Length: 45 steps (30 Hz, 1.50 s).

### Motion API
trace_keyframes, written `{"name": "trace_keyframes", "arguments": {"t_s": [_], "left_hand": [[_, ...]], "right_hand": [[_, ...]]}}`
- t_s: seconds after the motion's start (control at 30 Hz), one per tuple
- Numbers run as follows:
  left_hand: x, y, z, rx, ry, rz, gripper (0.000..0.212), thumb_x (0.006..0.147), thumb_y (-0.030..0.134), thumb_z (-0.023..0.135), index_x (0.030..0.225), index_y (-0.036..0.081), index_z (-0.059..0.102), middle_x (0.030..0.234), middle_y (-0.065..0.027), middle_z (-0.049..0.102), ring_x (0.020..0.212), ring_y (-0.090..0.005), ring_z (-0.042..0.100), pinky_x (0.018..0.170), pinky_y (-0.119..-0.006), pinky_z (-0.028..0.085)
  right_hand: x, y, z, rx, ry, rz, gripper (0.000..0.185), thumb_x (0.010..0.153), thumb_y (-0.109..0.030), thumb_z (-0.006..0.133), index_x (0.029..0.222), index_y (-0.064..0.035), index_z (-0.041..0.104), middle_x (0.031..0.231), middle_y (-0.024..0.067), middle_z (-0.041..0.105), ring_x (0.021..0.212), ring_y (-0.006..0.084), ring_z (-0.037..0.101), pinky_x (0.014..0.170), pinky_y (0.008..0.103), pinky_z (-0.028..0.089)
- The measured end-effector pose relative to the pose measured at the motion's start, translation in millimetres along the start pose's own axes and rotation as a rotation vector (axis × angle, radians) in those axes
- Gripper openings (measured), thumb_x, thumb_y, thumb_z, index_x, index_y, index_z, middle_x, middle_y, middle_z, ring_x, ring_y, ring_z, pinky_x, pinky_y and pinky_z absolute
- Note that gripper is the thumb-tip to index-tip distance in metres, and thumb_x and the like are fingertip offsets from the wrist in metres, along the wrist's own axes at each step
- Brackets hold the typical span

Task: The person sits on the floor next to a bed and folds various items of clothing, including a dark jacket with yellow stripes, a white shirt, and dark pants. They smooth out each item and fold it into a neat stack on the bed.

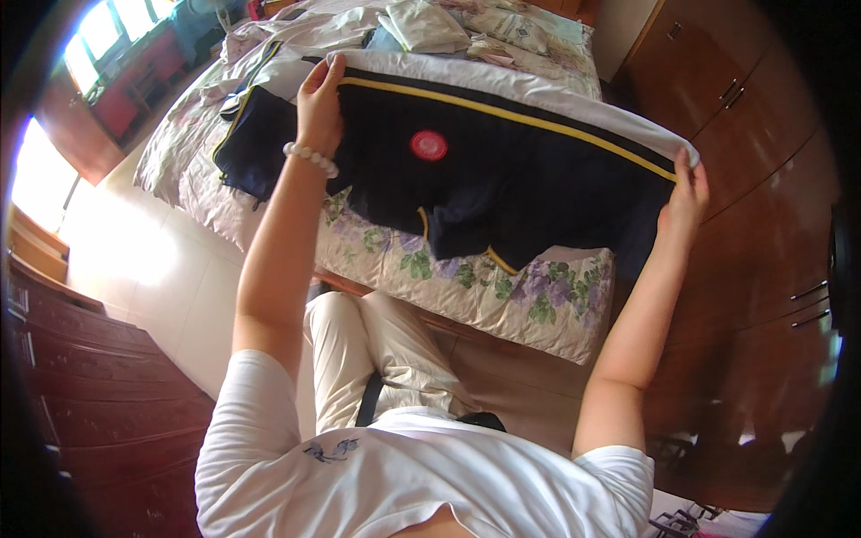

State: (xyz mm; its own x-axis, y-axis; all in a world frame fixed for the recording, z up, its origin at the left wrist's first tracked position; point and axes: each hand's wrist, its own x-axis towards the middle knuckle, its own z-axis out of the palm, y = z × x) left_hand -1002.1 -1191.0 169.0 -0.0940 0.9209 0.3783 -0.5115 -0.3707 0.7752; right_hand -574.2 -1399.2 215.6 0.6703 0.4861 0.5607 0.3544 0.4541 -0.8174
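Between my two hands stretches a navy garment [511, 168] with a yellow stripe, a white section along its far edge and a round red badge. My left hand [323, 101], with a pale bead bracelet on the wrist, pinches its upper left end. At the far right, my right hand [686, 191] grips the other end near the white section. The lower edge of the cloth hangs in folds over the bed's front part. To the left of it, another dark navy garment [254, 144] with yellow trim lies bunched on the bed.
A floral quilt [377, 249] covers the bed in front of me. Folded white cloth [427, 27] lies farther back on it. Brown wooden wardrobes [733, 269] stand to the right, and a dark red wooden cabinet [114, 417] is at the lower left. Pale floor tiles [181, 289] show between.
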Motion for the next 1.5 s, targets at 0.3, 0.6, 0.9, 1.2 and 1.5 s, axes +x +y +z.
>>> {"name": "trace_keyframes", "arguments": {"t_s": [0.3,0.6,0.9,1.2,1.5], "left_hand": [[-35,100,-72,0.358,-0.099,-0.137,0.023,0.087,0.019,0.064,0.104,0.003,0.060,0.089,-0.0028,0.063,0.076,-0.0091,0.059,0.063,-0.021,0.046],[-54,137,-117,0.739,-0.255,-0.226,0.029,0.088,0.022,0.061,0.115,0.010,0.062,0.104,-0.0001,0.063,0.095,-0.0068,0.055,0.082,-0.021,0.041],[-63,151,-106,0.930,-0.442,-0.130,0.036,0.081,0.004,0.066,0.117,0.003,0.061,0.100,-0.0047,0.065,0.092,-0.0106,0.059,0.084,-0.023,0.045],[-66,161,-119,1.133,-0.446,0.355,0.020,0.085,0.006,0.063,0.104,0.001,0.064,0.101,-0.0055,0.061,0.090,-0.0103,0.057,0.079,-0.023,0.046],[-39,98,-101,0.662,-0.124,-0.003,0.034,0.087,0.030,0.064,0.112,0.007,0.060,0.084,0.0053,0.059,0.062,0.0002,0.043,0.051,-0.015,0.029]], "right_hand": [[-38,-12,-12,0.084,-0.474,0.331,0.033,0.087,-0.013,0.065,0.115,-0.0104,0.047,0.092,0.0041,0.063,0.087,0.0113,0.056,0.080,0.0250,0.041],[-70,-32,-14,-0.028,-0.628,0.258,0.026,0.081,-0.001,0.067,0.107,-0.0019,0.065,0.096,0.0026,0.065,0.085,0.0074,0.058,0.078,0.0194,0.045],[-78,-56,-16,-0.317,-0.475,0.023,0.020,0.081,0.001,0.066,0.101,0.0014,0.065,0.088,0.0034,0.067,0.080,0.0077,0.060,0.076,0.0204,0.046],[-86,-75,-40,-0.307,-0.354,-0.067,0.009,0.086,-0.003,0.061,0.095,-0.0022,0.062,0.096,0.0026,0.061,0.092,0.0128,0.055,0.084,0.0234,0.043],[-46,-11,2,-0.236,-0.322,-0.157,0.031,0.091,-0.027,0.059,0.108,-0.0015,0.057,0.094,0.0038,0.058,0.090,0.0109,0.052,0.085,0.0221,0.039]]}}
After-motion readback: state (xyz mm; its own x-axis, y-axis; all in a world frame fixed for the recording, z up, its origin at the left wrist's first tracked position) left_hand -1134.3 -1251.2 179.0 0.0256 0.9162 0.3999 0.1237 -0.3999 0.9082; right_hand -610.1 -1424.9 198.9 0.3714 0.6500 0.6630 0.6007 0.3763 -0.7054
